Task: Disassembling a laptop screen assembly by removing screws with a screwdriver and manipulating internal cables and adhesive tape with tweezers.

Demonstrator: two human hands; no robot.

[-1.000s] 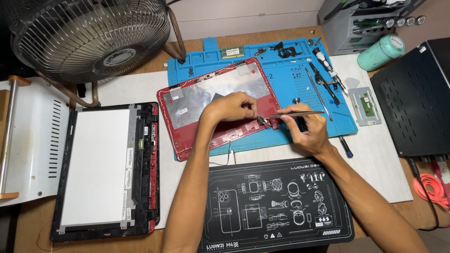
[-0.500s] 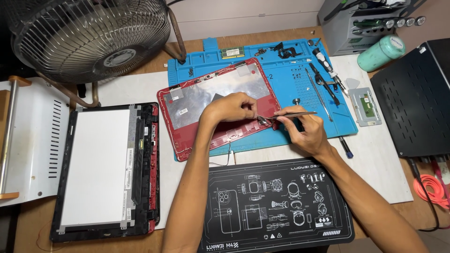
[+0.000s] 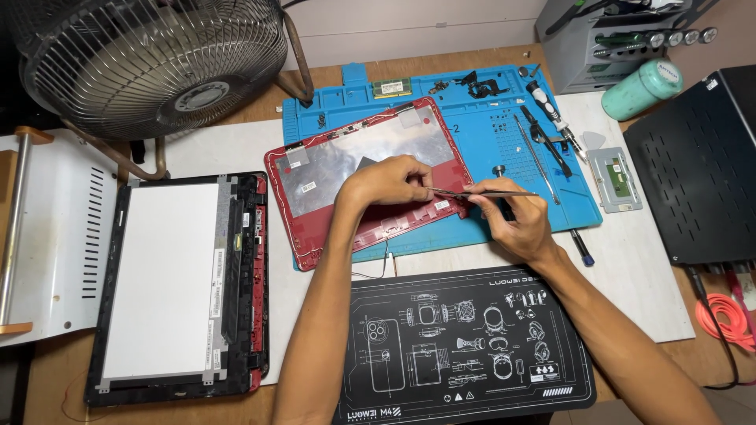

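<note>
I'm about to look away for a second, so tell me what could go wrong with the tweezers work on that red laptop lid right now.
1. The tweezers in the right hand point at the left hand; a slip could jab its fingertips.
2. The tips work by the thin wire at the red lid edge; they might nick or pull it.
3. Any tiny part lifted could drop and be lost on the blue mat among loose pieces.

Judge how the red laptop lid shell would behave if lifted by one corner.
The red lid shell looks thin, wide and hollowed out, so it is probably light and may flex or twist. Loose wires along its edge could snag. Lying flat on the blue mat, it should slide rather than tip.
</note>
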